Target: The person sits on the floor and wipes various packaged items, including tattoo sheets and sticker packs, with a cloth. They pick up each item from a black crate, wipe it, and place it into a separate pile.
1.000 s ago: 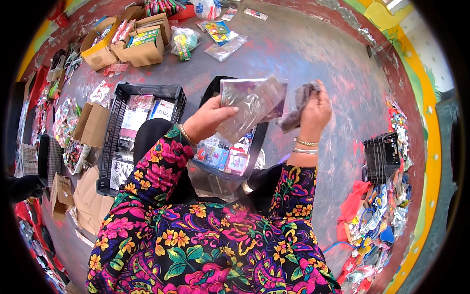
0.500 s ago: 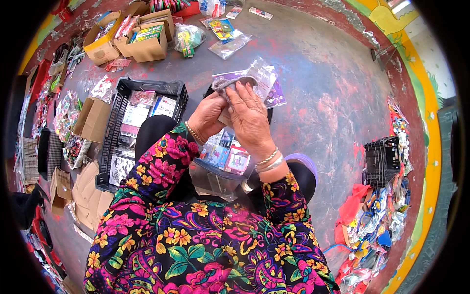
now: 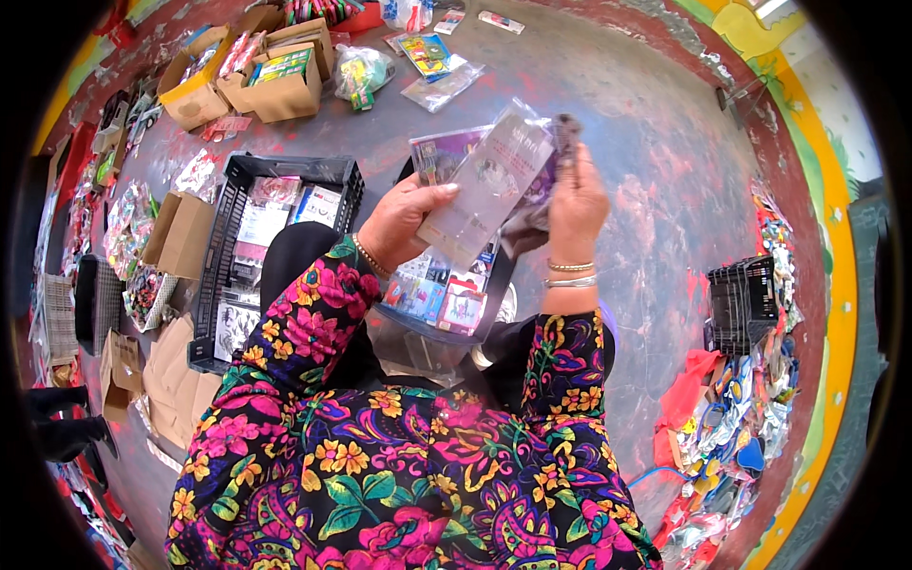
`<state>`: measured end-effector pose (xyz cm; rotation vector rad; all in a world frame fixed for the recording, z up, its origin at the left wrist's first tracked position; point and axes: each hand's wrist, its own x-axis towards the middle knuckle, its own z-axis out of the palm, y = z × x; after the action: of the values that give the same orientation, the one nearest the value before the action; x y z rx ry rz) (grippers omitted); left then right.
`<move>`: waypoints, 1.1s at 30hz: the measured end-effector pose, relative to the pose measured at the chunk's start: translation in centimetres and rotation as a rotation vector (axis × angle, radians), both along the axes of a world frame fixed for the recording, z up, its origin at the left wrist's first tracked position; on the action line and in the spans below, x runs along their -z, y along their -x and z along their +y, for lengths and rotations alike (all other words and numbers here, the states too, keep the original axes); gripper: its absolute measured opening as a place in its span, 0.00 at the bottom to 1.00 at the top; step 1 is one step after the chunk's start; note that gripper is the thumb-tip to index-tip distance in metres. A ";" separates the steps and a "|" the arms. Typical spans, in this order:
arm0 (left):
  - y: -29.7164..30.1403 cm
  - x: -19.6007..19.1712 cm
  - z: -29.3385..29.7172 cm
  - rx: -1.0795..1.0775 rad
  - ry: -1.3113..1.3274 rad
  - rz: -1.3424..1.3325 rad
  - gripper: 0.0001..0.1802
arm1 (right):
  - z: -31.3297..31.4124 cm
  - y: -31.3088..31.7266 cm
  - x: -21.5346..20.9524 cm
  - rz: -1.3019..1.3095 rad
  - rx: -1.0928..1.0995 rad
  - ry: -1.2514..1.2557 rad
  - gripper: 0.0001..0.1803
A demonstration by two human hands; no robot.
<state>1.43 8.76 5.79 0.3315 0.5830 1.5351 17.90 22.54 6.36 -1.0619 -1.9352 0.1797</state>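
My left hand (image 3: 404, 220) holds a clear plastic packet (image 3: 484, 185) from its left side, thumb on top. My right hand (image 3: 575, 201) grips the packet's right edge together with a dark item (image 3: 532, 223) tucked behind it. A purple card (image 3: 442, 152) shows behind the clear plastic. Both hands are raised above a black crate (image 3: 494, 275) between my knees, filled with small colourful packets (image 3: 437, 299). Both sleeves have a bright floral print, and bangles circle each wrist.
A second black crate (image 3: 233, 275) with packets lies at my left. Cardboard boxes (image 3: 261, 81) stand at the back left, another box (image 3: 180, 233) nearer. Loose packets (image 3: 432, 62) lie on the painted floor ahead. A small black basket (image 3: 746, 299) and a heap of wrappers (image 3: 731, 437) sit at right.
One second ago my hands were apart, the right holding the dark item alone. They came together over the packet, and now both hold it, tilted and higher in view.
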 end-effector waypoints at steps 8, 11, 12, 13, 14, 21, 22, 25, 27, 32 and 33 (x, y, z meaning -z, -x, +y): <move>0.4 1.8 0.9 0.016 0.016 -0.074 0.17 | -3.4 2.1 -2.1 0.019 -0.188 -0.152 0.16; 0.0 1.6 1.1 -0.035 0.015 -0.086 0.14 | -4.0 4.0 0.7 -0.137 -0.426 -0.141 0.17; 0.0 1.8 1.2 -0.092 0.031 -0.099 0.13 | -4.7 4.4 0.8 -0.127 -0.444 -0.121 0.18; 0.1 2.1 1.3 -0.149 0.046 -0.111 0.13 | -5.6 4.7 0.7 -0.117 -0.463 -0.100 0.18; 0.4 2.6 1.6 -0.157 0.047 -0.111 0.11 | -6.4 4.9 0.7 -0.108 -0.482 -0.080 0.18; 3.5 3.8 1.5 -0.059 0.051 -0.325 0.11 | -9.6 5.4 0.5 -0.027 -0.735 0.085 0.18; 3.4 3.5 1.5 -0.131 0.119 -0.281 0.13 | -10.0 5.4 0.5 -0.009 -0.754 0.118 0.20; 3.5 2.9 1.1 -0.124 0.134 -0.248 0.13 | -10.2 5.3 0.2 0.029 -0.812 0.166 0.19; 3.3 2.9 1.2 -0.135 0.071 -0.256 0.12 | -9.5 5.1 0.0 0.019 -0.793 0.129 0.19; 1.3 2.1 1.3 -0.116 -0.092 -0.088 0.12 | -5.9 4.2 0.4 0.010 -0.586 -0.056 0.18; 0.6 0.8 0.8 -0.110 -0.065 -0.074 0.13 | -5.2 3.9 0.1 -0.013 -0.523 -0.096 0.19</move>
<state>0.88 9.57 4.98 0.2952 0.5009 1.6680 13.95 17.33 6.26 -0.4775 -2.1761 0.3633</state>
